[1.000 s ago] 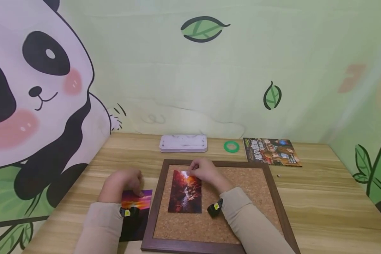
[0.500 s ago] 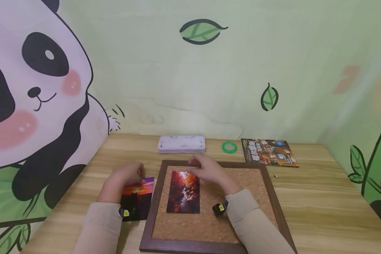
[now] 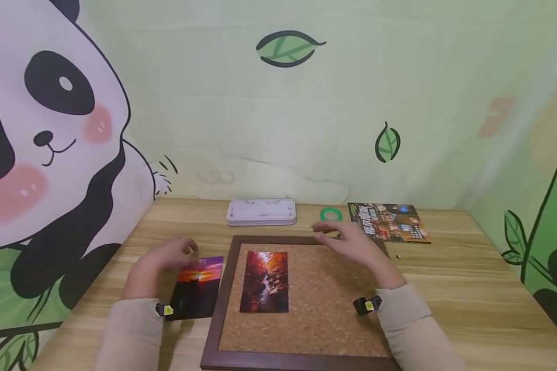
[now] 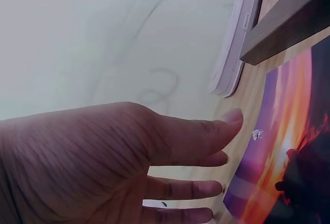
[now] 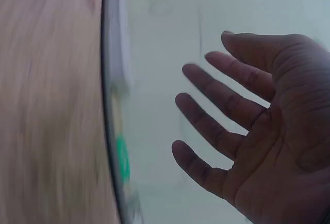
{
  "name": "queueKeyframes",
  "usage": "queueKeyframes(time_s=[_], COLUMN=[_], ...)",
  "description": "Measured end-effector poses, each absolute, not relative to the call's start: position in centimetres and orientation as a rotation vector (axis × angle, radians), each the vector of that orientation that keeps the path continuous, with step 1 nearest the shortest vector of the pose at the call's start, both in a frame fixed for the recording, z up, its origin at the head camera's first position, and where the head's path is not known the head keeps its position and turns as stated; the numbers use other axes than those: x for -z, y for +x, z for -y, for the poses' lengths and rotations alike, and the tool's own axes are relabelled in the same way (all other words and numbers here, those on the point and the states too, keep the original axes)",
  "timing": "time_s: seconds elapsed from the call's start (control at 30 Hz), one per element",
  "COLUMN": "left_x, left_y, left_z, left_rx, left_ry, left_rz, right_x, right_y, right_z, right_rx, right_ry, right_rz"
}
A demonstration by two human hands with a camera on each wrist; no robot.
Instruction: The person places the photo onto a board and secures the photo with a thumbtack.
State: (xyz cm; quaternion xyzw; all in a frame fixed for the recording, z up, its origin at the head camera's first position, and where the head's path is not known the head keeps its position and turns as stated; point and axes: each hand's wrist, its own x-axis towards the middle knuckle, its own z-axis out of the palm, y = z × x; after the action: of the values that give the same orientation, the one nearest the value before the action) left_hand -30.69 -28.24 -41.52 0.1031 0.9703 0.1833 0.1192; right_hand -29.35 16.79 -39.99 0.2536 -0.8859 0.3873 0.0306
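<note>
In the head view a framed corkboard (image 3: 334,330) lies on the table. A photo of a stream among red trees (image 3: 265,283) lies flat on its left part, with a small shiny dot at its top edge. My right hand (image 3: 353,245), holding nothing, hovers over the board's upper right, fingers spread and relaxed. Left of the frame, a sunset photo (image 3: 197,288) lies on the wood. Close to its top edge is my left hand (image 3: 167,255), fingers loosely extended and nothing between them. The left wrist view shows a small whitish spot (image 4: 258,134) near that photo's edge.
Along the back stand a pale tin case (image 3: 261,212), a green tape roll (image 3: 330,214) and an illustrated booklet (image 3: 392,222). A tiny shiny object (image 3: 397,256) lies right of the board. A wall with panda and leaf drawings rises behind the table.
My right hand has left the top of the red-tree photo and moved right. The sunset photo slid away from me with my left hand, which then came off it.
</note>
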Motion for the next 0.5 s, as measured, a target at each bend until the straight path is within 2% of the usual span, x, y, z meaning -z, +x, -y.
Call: queueKeyframes(time_s=[0.33, 0.5], left_x=[41.7, 42.0], left_y=[-30.3, -30.2], left_z=[28.1, 28.0], left_rx=[-0.516, -0.538], left_ry=[0.252, 0.212], left_rz=[-2.780, -2.804], right_x=[43.9, 47.0], right_y=[-28.6, -27.5], right_z=[-29.8, -35.0], right_rx=[-1.288, -1.294], right_ry=[0.528, 0.153], right_rz=[2.654, 2.587])
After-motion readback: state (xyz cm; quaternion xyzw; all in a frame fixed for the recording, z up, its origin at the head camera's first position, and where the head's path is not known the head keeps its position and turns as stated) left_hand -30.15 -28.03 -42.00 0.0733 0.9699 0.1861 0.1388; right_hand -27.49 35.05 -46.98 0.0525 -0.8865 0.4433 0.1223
